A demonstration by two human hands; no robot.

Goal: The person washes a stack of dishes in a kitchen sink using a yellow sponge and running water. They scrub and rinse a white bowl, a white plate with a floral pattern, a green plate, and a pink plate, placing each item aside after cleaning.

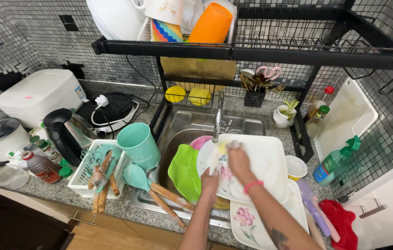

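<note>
Plate: white, round, flower print, tilted over the sink, right under the tap; it sits between both hands, touching each.
Left hand: at the plate's near edge, fingers curled round the rim, clamped on it and propping it up.
Right hand: lying on top of the plate's face, fingers bent down and pressed together onto it; whether something sits under the fingertips, I cannot tell. Pink band on the wrist just behind.
Tray: big white rectangle, just right of the right hand, leaning behind the plate and touching it.
Tap: straight ahead of both hands, spout ending just above the fingers.
Green plate: just left of the left hand, propped in the sink, edge against the round plate.
Pink dish: ahead and left of the hands, peeking out behind the green plate.
Flowered tray: below the right forearm, on the sink's near edge.
Teal spoon: left of the left hand, wooden handle pointing towards the wrist.
Teal mug: further left, upright beside the white basket.
Cup: right of the right hand, past the tray.
Spray bottle: well to the right, on the counter.
</note>
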